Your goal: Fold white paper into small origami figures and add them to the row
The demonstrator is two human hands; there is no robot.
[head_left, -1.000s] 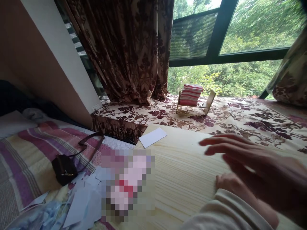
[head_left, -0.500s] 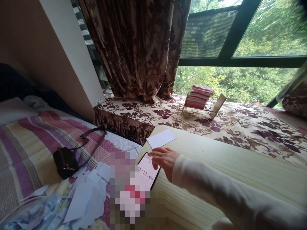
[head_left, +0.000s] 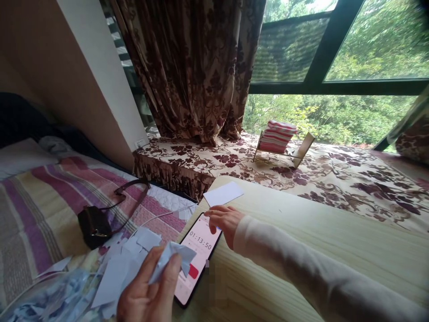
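My left hand [head_left: 150, 281] is closed at the lower middle, with a folded piece of pale paper [head_left: 171, 260] pinched between thumb and fingers. Behind that paper, a phone [head_left: 198, 250] lies on the light wooden table [head_left: 275, 250], its screen reading 01:13:50 above a red button. Over the phone's upper end hovers my right hand [head_left: 225, 221], palm down with its fingers stretched out. Whether its fingertips touch the screen I cannot tell. A flat white sheet of paper [head_left: 224, 193] rests just beyond them at the table's far corner.
Left of the table is a bed with a striped quilt [head_left: 43, 210]. On it are a dark bag [head_left: 94, 227] with a strap, loose white papers [head_left: 112, 273] and a clear container of paper pieces [head_left: 56, 290]. A small rack of folded striped towels [head_left: 277, 136] stands on the window ledge.
My left hand now shows clearly with the folded paper, where a blurred patch was before. My right hand has shifted slightly left. The phone's reading went from 01:13:49 to 01:13:50.
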